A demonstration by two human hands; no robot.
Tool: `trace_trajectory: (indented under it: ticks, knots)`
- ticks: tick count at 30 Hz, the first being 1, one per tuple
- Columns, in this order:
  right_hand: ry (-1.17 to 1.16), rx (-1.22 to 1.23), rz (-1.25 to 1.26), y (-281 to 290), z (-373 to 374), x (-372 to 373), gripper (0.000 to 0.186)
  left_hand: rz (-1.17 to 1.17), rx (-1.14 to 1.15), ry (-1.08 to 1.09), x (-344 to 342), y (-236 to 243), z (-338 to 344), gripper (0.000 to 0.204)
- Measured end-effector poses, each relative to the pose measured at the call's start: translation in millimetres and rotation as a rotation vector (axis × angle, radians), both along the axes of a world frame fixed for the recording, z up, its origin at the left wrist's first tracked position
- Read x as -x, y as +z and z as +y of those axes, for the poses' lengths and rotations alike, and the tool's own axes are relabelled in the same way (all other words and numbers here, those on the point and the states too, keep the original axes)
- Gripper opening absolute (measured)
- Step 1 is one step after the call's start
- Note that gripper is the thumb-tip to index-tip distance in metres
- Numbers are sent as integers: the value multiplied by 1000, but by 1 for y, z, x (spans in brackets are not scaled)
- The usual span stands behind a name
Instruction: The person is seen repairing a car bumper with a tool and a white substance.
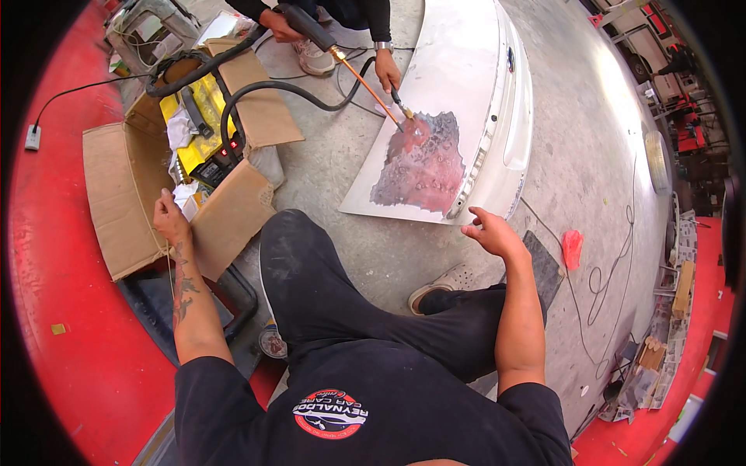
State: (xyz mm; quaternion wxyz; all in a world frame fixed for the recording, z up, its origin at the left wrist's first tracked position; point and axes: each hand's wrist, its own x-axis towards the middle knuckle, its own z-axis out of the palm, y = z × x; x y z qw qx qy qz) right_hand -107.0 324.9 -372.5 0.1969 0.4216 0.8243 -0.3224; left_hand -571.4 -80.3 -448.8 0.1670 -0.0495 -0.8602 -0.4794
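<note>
Head view: my right hand (495, 234), fingers spread, is beside the white panel (460, 74) ahead, presumably stiff, best gripped by its bare edge; my left hand (172, 220) curls by the carton (116, 182), whether pinching anything I cannot tell.

We see legible white letters, upside down, on the round red/black logo (330, 414) of the black T-shirt (420, 396), & tiny red digits, unclear, on the yellow machine's (221, 101) display (231, 146).
</note>
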Motion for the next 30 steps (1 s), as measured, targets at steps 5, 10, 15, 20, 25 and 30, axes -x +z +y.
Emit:
trace_trajectory:
  ticks: [5,10,15,20,25,30]
  knots:
    - [-2,-6,-3,-1,0,-1,59,-2,7,-7,0,0,0,43]
    - [-1,-7,1,-3,0,-2,59,-3,7,-10,1,-1,-2,42]
    - [7,-6,9,-1,0,-1,58,2,5,-14,1,-2,-2,42]
    - [6,-5,-1,0,0,-1,59,-2,-6,-15,1,-1,-1,41]
    - [6,-3,-8,1,0,0,59,-1,4,-16,1,-2,-2,42]
    - [4,3,-12,1,0,0,59,-10,14,-6,0,-1,-2,42]
